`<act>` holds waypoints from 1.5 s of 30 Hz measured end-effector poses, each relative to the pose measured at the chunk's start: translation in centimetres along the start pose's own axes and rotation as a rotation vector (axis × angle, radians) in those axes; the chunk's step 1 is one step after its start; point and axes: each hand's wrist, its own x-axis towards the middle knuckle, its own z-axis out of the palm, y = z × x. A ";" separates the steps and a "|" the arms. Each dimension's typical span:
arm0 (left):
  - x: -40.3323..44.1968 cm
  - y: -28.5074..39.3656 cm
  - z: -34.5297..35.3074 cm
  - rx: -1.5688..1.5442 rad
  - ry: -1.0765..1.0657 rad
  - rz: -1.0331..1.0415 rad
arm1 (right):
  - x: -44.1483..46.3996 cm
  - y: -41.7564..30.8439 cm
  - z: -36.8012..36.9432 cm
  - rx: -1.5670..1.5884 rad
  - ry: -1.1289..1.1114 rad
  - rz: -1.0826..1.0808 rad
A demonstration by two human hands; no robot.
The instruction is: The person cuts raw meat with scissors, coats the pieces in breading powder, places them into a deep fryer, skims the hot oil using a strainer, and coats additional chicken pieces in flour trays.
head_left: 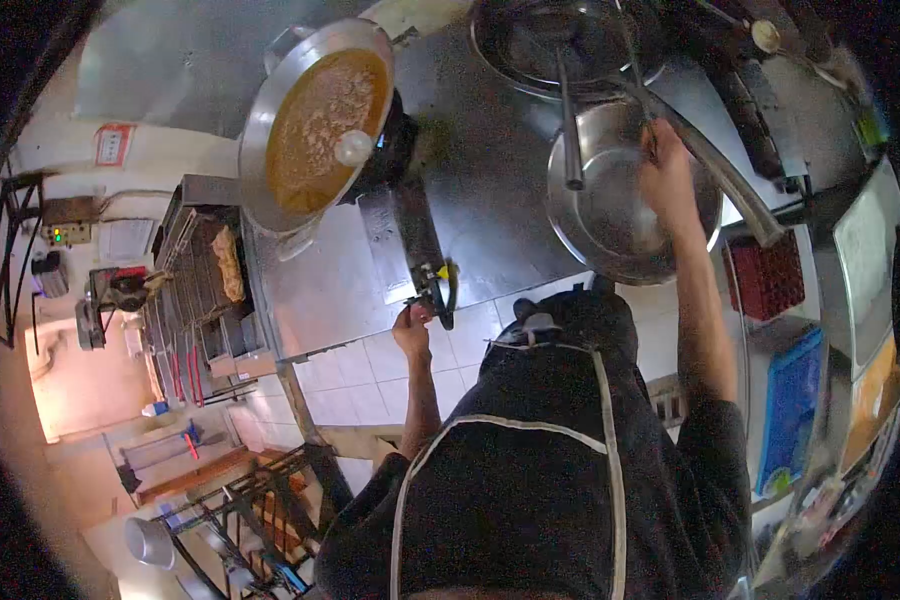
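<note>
My left hand (412, 328) is at the front edge of the steel counter, its fingers closed around a small knob (422, 310) on the gas burner's valve. A yellow part (444, 272) sits just beside it. My right hand (665, 165) is closed on the thin handle of a long metal utensil (630, 50), whose far end I cannot make out. Below that hand stands a wide steel pot (573, 225). At the left, a large metal wok (254, 170) holds brown liquid (305, 155) with pale bits floating, and a whitish round spot shows near its right side.
A dark wok (485, 45) at the back holds a ladle with a grey handle (572, 150). A thick metal handle (730, 180) slants past the pot's right side. A red crate (765, 275) and blue tray (792, 405) are at right; a wire rack (185, 270) stands left.
</note>
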 end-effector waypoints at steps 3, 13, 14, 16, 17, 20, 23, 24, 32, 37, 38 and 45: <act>-0.2 0.4 0.1 -0.119 -0.027 -0.060 | -2.0 -3.7 -2.1 0.010 0.034 -0.081; -0.4 -0.6 -0.3 -0.253 -0.025 -0.123 | -1.2 -13.1 -3.6 0.321 -0.231 0.109; -0.1 -1.2 -0.3 -0.252 -0.060 -0.150 | -0.8 -14.2 -3.7 0.287 -0.289 0.096; 0.0 -1.0 -0.2 -0.340 -0.050 -0.191 | 0.0 -16.9 -3.3 0.230 -0.363 0.032; -0.1 -0.8 -0.2 -0.384 -0.051 -0.237 | 0.1 -18.6 -3.0 0.202 -0.395 0.027; -0.3 -0.7 -0.1 -0.465 -0.014 -0.218 | 1.0 -22.4 -1.2 0.075 -0.454 -0.035; -0.1 -0.6 -0.1 -0.550 0.013 -0.221 | 4.7 -25.4 0.6 -0.159 -0.576 -0.229; -0.1 -0.6 0.1 -0.603 0.043 -0.213 | 4.9 -27.5 1.2 -0.259 -0.637 -0.261; -0.2 -2.0 -0.1 -0.652 0.102 -0.165 | 7.1 -34.0 8.5 -0.731 -0.870 -0.379; -2.4 -4.5 -4.9 -0.711 0.161 -0.332 | 9.0 -33.5 10.2 -0.487 -1.276 0.012; -2.8 -6.4 -5.8 -0.722 0.196 -0.372 | 9.0 -33.1 10.4 -0.501 -1.279 -0.002; -5.9 -14.1 -11.8 -0.747 0.429 -0.537 | 8.3 -30.5 11.9 -0.074 -1.413 0.198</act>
